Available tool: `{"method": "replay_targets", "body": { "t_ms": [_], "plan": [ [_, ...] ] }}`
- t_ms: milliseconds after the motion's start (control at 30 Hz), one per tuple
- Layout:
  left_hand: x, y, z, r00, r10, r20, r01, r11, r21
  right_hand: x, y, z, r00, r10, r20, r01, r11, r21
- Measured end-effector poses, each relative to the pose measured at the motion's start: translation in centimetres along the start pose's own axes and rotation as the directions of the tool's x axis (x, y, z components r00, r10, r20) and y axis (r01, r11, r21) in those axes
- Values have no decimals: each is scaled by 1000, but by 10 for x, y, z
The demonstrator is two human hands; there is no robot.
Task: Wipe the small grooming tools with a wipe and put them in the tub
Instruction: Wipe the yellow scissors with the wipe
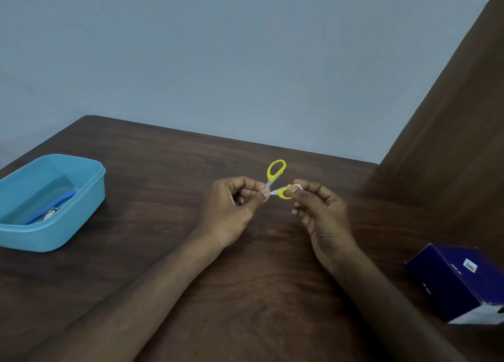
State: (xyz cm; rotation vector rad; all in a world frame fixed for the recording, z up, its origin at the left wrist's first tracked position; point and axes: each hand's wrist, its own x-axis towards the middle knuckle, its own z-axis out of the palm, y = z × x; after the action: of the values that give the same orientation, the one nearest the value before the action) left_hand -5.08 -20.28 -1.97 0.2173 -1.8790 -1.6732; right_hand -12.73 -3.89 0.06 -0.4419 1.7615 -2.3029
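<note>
From my head view, the tub (51, 200) sits at the left of the bench (169, 170), and two tools already lie in it: a blue-handled one (56, 204) and what looks like a nail clipper (51, 213). I judge those done, so the task is well along.

What I hold now is the scissors (276, 181), raised over the middle of the bench, well apart from the tub. They are small, with yellow loops and short metal blades, and they stand spread open. My left hand (231, 209) pinches them at the blade end, fingers curled. My right hand (319, 211) grips the nearer loop, with a bit of white, probably the wipe (298, 186), pressed under its fingers.

Left to do, as I judge it: finish wiping the scissors and put them in the tub. A dark blue box (461, 282) lies at the near right.
</note>
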Motion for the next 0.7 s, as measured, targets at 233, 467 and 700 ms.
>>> {"method": "replay_targets", "body": {
  "t_ms": [233,467,700],
  "plan": [
    [-2,2,1,1000,0,14,1,999,-53,-1,-7,-3,996,-84,-30,83,996,-22],
    [-1,3,1,998,-38,-42,31,989,-143,-11,1,14,995,94,-21,-88,974,210],
    [-4,7,0,998,-67,4,67,982,-174,-16,4,26,971,235,49,-239,937,253]
  ]
}}
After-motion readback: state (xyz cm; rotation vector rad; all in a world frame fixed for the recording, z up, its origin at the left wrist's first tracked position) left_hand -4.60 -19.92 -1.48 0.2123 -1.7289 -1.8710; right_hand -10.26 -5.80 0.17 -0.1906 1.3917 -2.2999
